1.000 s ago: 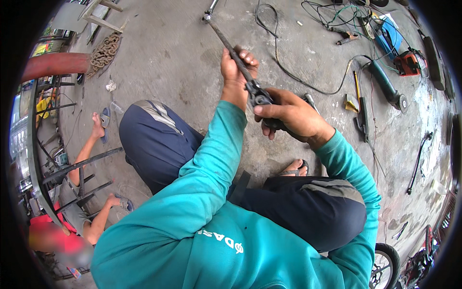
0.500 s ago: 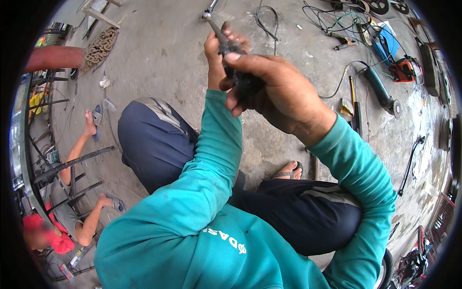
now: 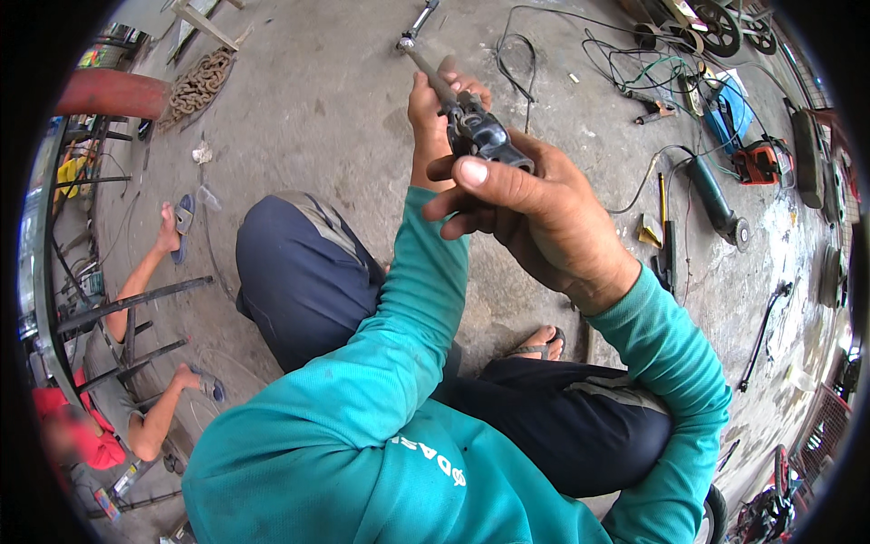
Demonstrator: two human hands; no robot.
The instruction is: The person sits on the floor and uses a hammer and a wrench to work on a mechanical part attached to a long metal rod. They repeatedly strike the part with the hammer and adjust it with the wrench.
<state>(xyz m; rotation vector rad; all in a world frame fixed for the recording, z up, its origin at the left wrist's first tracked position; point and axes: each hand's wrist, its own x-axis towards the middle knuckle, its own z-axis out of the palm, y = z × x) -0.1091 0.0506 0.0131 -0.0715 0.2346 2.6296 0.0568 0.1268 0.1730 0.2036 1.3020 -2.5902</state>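
Observation:
My left hand is closed around a metal shaft with a universal joint. The shaft slants from the far left down toward me, its thin end reaching a silver fitting on a long rod. A black, forked yoke with an open end faces my right hand. That hand is loosely curled beside the yoke, thumb stretched and fingers apart; the yoke's end lies against the index finger. Part of the left fingers is hidden behind the joint.
An angle grinder lies at right, near tangled cables, a blue item and an orange-black tool. Another rod lies lower right. A chain and red pipe are at left, where a person sits behind a metal frame.
My right hand has loosened from around the yoke, and its thumb has lifted off. The joint is now uncovered. Both hands and the shaft sit slightly lower and further right in the picture.

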